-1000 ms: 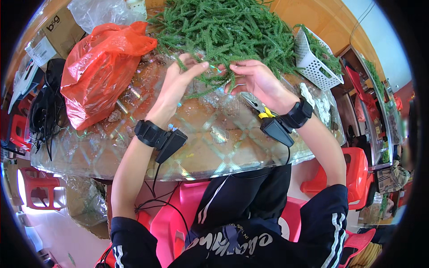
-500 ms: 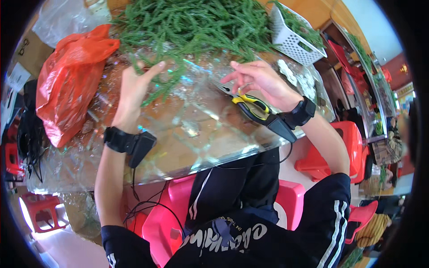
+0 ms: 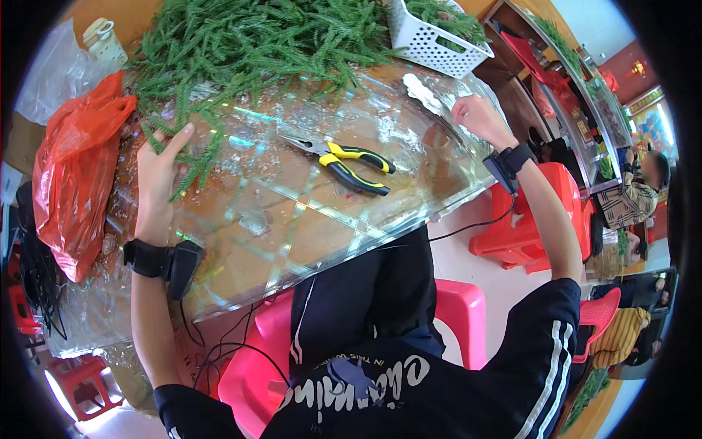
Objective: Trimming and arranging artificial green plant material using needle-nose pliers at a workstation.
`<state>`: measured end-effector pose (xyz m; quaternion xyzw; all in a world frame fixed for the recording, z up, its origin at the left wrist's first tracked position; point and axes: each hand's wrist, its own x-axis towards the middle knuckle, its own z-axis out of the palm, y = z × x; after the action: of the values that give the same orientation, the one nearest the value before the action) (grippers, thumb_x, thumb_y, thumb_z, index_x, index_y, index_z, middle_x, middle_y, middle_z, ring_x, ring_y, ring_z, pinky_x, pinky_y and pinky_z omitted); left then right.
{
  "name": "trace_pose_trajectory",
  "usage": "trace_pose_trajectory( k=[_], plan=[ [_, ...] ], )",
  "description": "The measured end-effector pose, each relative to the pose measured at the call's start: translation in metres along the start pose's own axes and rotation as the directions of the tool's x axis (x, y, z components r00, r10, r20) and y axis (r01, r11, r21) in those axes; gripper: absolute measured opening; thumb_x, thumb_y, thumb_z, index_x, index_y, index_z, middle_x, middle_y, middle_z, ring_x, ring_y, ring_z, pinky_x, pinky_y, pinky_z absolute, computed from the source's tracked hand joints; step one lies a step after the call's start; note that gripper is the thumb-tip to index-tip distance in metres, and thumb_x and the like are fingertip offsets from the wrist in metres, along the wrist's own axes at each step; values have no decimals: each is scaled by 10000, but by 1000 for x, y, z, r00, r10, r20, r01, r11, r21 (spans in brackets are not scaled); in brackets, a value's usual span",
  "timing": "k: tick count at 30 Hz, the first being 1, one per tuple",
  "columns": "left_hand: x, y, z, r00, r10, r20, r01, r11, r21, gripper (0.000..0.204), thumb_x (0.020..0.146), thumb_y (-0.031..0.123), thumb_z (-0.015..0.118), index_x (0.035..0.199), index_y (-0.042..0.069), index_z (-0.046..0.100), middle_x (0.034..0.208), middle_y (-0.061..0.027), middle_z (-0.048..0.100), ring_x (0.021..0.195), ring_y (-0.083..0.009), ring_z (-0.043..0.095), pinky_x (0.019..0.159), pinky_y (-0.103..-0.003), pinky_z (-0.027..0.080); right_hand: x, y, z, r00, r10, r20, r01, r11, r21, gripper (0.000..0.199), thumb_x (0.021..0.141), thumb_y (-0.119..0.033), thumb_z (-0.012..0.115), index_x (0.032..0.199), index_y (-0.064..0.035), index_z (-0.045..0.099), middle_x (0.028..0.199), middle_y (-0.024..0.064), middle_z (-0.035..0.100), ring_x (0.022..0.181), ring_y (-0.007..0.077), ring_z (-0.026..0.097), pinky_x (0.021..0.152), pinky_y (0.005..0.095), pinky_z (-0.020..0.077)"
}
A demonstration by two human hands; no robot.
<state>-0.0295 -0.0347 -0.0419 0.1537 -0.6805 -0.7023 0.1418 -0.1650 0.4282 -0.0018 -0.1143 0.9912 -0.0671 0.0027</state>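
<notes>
My left hand [image 3: 159, 172] is closed round a green artificial pine sprig [image 3: 196, 167], whose needled tips stick out to the right of the thumb. My right hand [image 3: 482, 119] is at the table's right side with its fingers curled together; what they hold, if anything, is hidden. Beside it lie thin dark wire-like strands [image 3: 447, 126] and a crumpled white piece [image 3: 422, 93]. Pliers [image 3: 340, 162] with yellow and black handles rest on the table between my hands, touched by neither. A large heap of green pine sprigs [image 3: 256, 44] covers the far side.
A white perforated basket [image 3: 431, 47] of greenery stands at the far right. A red plastic bag [image 3: 77, 172] lies at the left edge. Clear sheeting covers the table [image 3: 270, 249], with white flecks scattered on it. Red stools [image 3: 541, 219] stand to the right.
My right hand has moved right, away from the pliers, and its fingers have curled in. My left hand keeps the sprig. The whole view has shifted.
</notes>
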Motion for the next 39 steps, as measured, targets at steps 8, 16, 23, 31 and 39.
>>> trace_pose_trajectory(
  k=[8, 16, 23, 31, 39],
  plan=[
    [3, 0, 0, 1000, 19, -19, -20, 999, -30, 181, 773, 200, 670, 835, 70, 560, 659, 25, 538, 471, -32, 443, 404, -161, 292, -2, -9, 9, 999, 30, -20, -32, 994, -108, 87, 655, -150, 584, 695, -90, 634, 762, 142, 627, 748, 314, 612, 655, 409, 484],
    [-10, 10, 4, 998, -13, 66, 8, 997, 71, 184, 779, 198, 659, 849, 63, 555, 644, 23, 530, 491, -47, 460, 410, -182, 311, -5, -27, 7, 999, 50, -1, -50, 990, -134, 123, 646, -177, 587, 706, -85, 641, 768, 155, 628, 748, 334, 609, 665, 413, 485],
    [-19, 18, 7, 975, -14, 223, -34, 977, 211, 177, 790, 201, 643, 846, 71, 537, 617, 21, 522, 462, -50, 454, 386, -185, 301, 4, -21, 5, 999, 29, -30, -33, 987, -154, 157, 666, -183, 571, 740, -67, 647, 736, 169, 625, 741, 348, 610, 668, 424, 484],
    [-21, 15, 7, 973, 22, 231, -74, 973, 220, 222, 758, 232, 669, 821, 52, 554, 599, 9, 530, 486, -51, 476, 413, -200, 347, 3, -26, 1, 997, -70, -37, 62, 980, -187, 212, 751, -236, 565, 695, -37, 608, 700, 179, 606, 697, 346, 599, 627, 433, 473],
    [-14, 6, 5, 977, 28, 211, -72, 976, 207, 263, 738, 233, 682, 793, 2, 568, 515, -8, 493, 421, -78, 473, 403, -247, 382, 17, -156, -14, 915, -398, -71, 385, 911, -150, 268, 788, -228, 587, 652, -7, 519, 610, 137, 553, 612, 300, 570, 532, 397, 413]
  ],
)
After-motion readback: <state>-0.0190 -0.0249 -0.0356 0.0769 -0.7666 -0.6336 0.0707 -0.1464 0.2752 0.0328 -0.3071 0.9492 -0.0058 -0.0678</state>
